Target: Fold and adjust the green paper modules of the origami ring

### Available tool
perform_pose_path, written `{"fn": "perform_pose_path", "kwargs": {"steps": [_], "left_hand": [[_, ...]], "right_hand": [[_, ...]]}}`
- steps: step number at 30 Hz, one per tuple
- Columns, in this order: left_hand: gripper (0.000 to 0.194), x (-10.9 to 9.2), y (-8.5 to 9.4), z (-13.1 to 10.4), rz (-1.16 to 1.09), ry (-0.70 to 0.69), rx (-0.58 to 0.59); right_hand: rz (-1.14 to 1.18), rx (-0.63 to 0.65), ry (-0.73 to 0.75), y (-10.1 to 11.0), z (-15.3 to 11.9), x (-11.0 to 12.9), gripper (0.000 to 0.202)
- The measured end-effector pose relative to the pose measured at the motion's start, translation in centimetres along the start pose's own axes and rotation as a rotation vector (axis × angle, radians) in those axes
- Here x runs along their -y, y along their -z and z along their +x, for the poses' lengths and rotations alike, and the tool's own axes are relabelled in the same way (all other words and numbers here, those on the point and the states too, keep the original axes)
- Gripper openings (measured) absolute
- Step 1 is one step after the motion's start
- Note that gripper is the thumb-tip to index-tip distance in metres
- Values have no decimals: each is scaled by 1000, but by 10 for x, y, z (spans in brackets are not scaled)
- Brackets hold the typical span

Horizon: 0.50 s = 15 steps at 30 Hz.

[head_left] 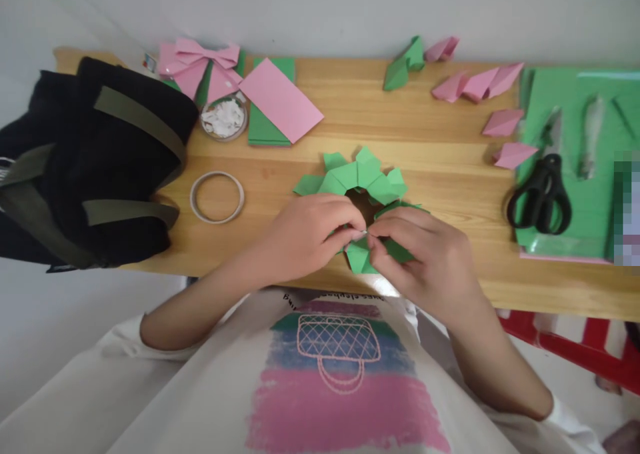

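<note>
Over the near part of a green folded-paper ring, my left hand and my right hand meet with their fingertips pinched together. A tiny whitish bit shows between the fingertips, too small to name. Both hands are closed and hide much of the ring's front side. Pointed green flaps stick out around the ring, which lies on the wooden table. Whether the fingers also grip the paper of the ring, I cannot tell.
Left: black bag, tape roll, dish of white scraps, pink paper bow, pink paper sheet. Right: folded pink pieces, a green folded piece, black-handled scissors on green sheets. A wall runs behind.
</note>
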<state>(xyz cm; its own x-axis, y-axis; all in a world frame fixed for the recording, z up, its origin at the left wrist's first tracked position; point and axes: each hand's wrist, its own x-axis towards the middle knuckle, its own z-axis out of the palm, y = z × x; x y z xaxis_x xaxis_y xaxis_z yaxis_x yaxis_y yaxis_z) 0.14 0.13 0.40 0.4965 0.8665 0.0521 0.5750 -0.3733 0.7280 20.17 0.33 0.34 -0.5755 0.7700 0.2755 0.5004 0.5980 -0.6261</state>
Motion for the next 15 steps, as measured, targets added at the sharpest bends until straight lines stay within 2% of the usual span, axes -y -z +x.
{"fn": "perform_pose_path", "kwargs": {"steps": [6,10,13,15], "left_hand": [[12,13,21,19,-109,-94,275],[11,26,32,23,-211,-109,387],[11,35,36,18,-246,-81,356],[9,37,34,8,-205,-49,220]], "right_hand": [[235,96,-111,3,4,3,13],[307,145,-176,-2,11,8,13],[333,176,-275,-7,20,10,12],[352,185,-344,-10,27,10,12]]}}
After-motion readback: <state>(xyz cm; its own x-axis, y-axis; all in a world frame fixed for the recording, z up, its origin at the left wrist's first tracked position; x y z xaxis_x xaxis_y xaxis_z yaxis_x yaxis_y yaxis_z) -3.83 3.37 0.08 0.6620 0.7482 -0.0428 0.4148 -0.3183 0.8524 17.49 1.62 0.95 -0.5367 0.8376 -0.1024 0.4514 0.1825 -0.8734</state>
